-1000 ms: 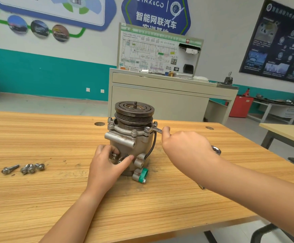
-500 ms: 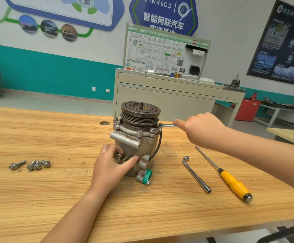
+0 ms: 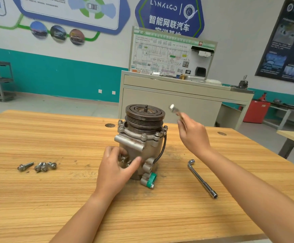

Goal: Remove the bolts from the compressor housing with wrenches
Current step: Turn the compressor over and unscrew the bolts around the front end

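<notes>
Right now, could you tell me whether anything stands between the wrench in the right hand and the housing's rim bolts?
Nothing visible does. The right hand holds the wrench in the air right of the pulley, and the gap to the nearest bolt is open. The black cable hangs below that bolt.

- Wooden worktop (image 3: 55, 199), two round holes near its far edge.
- Beige cabinet (image 3: 177, 104) behind it, bearing an upright wiring-diagram board (image 3: 167, 57).
- Grey shelf rack (image 3: 1, 79) far left.
- Dark poster (image 3: 286, 42) on the right wall.
</notes>
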`<control>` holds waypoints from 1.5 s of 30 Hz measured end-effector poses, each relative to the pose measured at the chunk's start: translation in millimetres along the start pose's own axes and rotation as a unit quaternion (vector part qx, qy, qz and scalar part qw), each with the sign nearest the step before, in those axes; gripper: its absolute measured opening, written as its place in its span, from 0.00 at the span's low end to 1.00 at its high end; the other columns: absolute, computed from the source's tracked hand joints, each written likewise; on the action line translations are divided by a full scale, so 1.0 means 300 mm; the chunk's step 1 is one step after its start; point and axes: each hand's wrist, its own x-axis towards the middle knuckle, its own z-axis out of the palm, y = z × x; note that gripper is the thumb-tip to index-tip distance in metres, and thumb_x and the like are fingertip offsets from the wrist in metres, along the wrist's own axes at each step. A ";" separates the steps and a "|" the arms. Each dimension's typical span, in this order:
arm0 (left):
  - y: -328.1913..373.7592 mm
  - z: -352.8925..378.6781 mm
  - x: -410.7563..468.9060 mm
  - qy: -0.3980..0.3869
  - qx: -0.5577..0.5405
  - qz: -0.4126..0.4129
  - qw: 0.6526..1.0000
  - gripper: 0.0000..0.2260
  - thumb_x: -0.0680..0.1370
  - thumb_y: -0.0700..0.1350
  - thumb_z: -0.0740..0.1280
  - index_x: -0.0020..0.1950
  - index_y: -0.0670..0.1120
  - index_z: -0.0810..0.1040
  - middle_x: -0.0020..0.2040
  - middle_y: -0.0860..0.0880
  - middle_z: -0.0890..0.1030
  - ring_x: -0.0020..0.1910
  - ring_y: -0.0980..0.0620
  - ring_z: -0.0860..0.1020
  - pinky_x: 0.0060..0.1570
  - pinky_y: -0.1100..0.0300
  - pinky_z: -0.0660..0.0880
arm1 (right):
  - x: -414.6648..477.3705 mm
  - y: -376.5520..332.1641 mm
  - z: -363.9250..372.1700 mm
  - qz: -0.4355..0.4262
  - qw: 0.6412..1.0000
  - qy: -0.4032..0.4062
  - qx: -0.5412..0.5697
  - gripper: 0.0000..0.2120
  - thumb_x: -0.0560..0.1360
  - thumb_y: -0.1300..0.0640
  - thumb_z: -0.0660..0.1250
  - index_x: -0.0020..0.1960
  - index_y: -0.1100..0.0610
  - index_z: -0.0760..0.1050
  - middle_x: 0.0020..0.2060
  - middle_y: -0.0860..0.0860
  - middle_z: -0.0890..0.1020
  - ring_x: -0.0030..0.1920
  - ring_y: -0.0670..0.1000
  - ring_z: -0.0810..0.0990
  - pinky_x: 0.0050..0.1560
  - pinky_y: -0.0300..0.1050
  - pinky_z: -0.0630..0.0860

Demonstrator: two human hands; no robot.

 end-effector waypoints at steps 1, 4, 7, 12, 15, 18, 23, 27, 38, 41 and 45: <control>0.013 -0.004 -0.002 0.021 -0.015 0.005 1.000 0.15 0.66 0.57 0.72 0.44 0.49 0.73 0.48 0.54 0.70 0.48 0.67 0.70 0.46 0.71 0.65 | -0.014 -0.008 0.006 0.069 0.994 -0.001 0.081 0.10 0.78 0.62 0.60 0.57 0.61 0.75 0.27 0.47 0.73 0.26 0.45 0.68 0.29 0.42 0.66; 0.076 -0.022 0.009 0.084 -0.027 0.078 0.993 0.18 0.67 0.59 0.66 0.48 0.47 0.77 0.56 0.51 0.68 0.57 0.60 0.68 0.59 0.60 0.65 | -0.033 -0.053 0.036 0.220 0.935 -0.008 0.278 0.09 0.78 0.55 0.60 0.48 0.59 0.76 0.23 0.44 0.67 0.22 0.41 0.64 0.26 0.35 0.60; 0.164 -0.047 0.071 0.056 0.054 0.221 0.972 0.15 0.71 0.54 0.65 0.48 0.44 0.82 0.57 0.44 0.73 0.59 0.50 0.69 0.58 0.47 0.68 | -0.040 -0.087 0.067 0.317 0.867 -0.043 0.382 0.06 0.74 0.50 0.66 0.45 0.51 0.77 0.18 0.40 0.70 0.19 0.39 0.66 0.24 0.33 0.61; 0.274 -0.063 0.230 -0.158 0.229 0.288 0.916 0.11 0.75 0.50 0.68 0.55 0.51 0.82 0.69 0.45 0.68 0.70 0.45 0.61 0.64 0.39 0.60 | -0.048 -0.097 0.091 0.337 0.845 -0.055 0.410 0.02 0.73 0.51 0.68 0.44 0.48 0.76 0.17 0.39 0.70 0.19 0.38 0.67 0.21 0.30 0.61; 0.277 -0.056 0.289 -0.213 0.326 0.288 0.875 0.13 0.77 0.52 0.65 0.61 0.59 0.77 0.76 0.52 0.56 0.75 0.54 0.47 0.68 0.33 0.45 | -0.047 -0.102 0.095 0.362 0.820 -0.048 0.440 0.02 0.73 0.52 0.68 0.43 0.49 0.75 0.17 0.42 0.66 0.20 0.44 0.61 0.20 0.36 0.58; 0.287 -0.046 0.320 -0.264 0.351 0.300 0.847 0.12 0.78 0.53 0.63 0.61 0.62 0.76 0.77 0.56 0.51 0.75 0.56 0.42 0.65 0.29 0.40 | -0.045 -0.108 0.099 0.379 0.798 -0.053 0.466 0.02 0.73 0.52 0.67 0.43 0.49 0.75 0.18 0.42 0.63 0.19 0.45 0.58 0.20 0.36 0.56; 0.310 -0.038 0.346 -0.334 0.349 0.263 0.835 0.10 0.78 0.51 0.64 0.57 0.59 0.80 0.76 0.56 0.54 0.74 0.56 0.42 0.65 0.28 0.40 | -0.052 -0.109 0.103 0.388 0.784 -0.059 0.482 0.02 0.73 0.51 0.67 0.44 0.49 0.75 0.18 0.42 0.63 0.19 0.44 0.58 0.20 0.36 0.57; 0.313 -0.037 0.354 -0.340 0.309 0.241 0.855 0.08 0.77 0.50 0.66 0.54 0.57 0.81 0.74 0.57 0.60 0.75 0.55 0.45 0.66 0.29 0.43 | -0.054 -0.116 0.100 0.377 0.797 -0.050 0.470 0.01 0.73 0.52 0.67 0.44 0.49 0.75 0.17 0.41 0.66 0.18 0.41 0.62 0.19 0.35 0.59; 0.308 -0.197 0.321 -0.210 0.055 0.172 0.961 0.07 0.77 0.44 0.67 0.50 0.57 0.79 0.62 0.58 0.72 0.64 0.66 0.66 0.67 0.62 0.61 | -0.051 -0.127 0.089 0.380 0.795 -0.060 0.469 0.02 0.73 0.52 0.67 0.45 0.49 0.75 0.22 0.45 0.62 0.21 0.45 0.58 0.20 0.37 0.56; 0.224 -0.370 0.254 -0.141 0.039 0.112 0.983 0.10 0.76 0.42 0.67 0.48 0.59 0.77 0.49 0.62 0.77 0.48 0.72 0.74 0.50 0.79 0.67 | -0.052 -0.128 0.092 0.384 0.790 -0.062 0.474 0.02 0.74 0.52 0.66 0.46 0.49 0.75 0.21 0.45 0.61 0.21 0.45 0.58 0.20 0.37 0.55; 0.005 -0.619 0.095 -0.059 0.070 -0.052 0.994 0.09 0.76 0.38 0.67 0.50 0.51 0.79 0.45 0.54 0.81 0.38 0.64 0.79 0.40 0.75 0.73 | -0.058 -0.137 0.101 0.377 0.789 -0.052 0.483 0.01 0.75 0.53 0.65 0.47 0.49 0.75 0.18 0.43 0.62 0.19 0.43 0.59 0.18 0.36 0.56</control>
